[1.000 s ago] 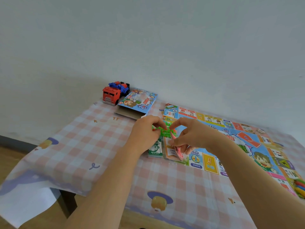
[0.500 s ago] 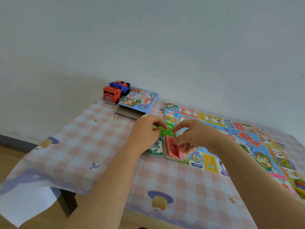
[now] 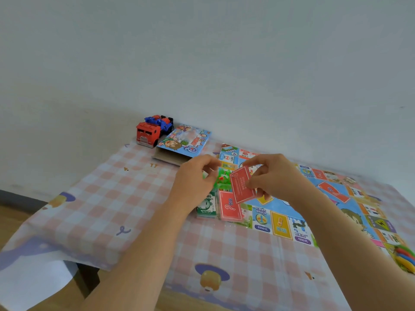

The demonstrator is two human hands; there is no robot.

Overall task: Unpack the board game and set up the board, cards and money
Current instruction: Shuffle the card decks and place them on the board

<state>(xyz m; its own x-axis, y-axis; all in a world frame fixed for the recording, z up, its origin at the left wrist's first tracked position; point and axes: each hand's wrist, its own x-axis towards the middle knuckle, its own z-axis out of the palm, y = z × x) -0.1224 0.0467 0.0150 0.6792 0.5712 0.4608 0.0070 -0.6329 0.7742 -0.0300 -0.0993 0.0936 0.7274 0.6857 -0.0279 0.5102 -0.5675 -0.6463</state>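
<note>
The game board (image 3: 292, 205) lies unfolded on the right half of the table. My right hand (image 3: 276, 176) pinches a stack of red cards (image 3: 241, 185), lifted and tilted above the board's near left corner. My left hand (image 3: 195, 180) grips a green plastic sprue of game pieces (image 3: 222, 178) beside those cards. Below my hands, a second stack of red cards (image 3: 229, 207) and a bundle of green play money (image 3: 207, 206) lie side by side in clear wrapping.
The game box (image 3: 186, 142) lies at the back of the table, a red and blue toy truck (image 3: 153, 130) to its left by the wall. Coloured pieces (image 3: 405, 258) lie at the board's right edge. A checked tablecloth (image 3: 112, 198) covers the table, hanging over its left edge.
My right hand has lifted a stack of red cards off the pile and tilted it up. My left hand still holds the green sprue in about the same place.
</note>
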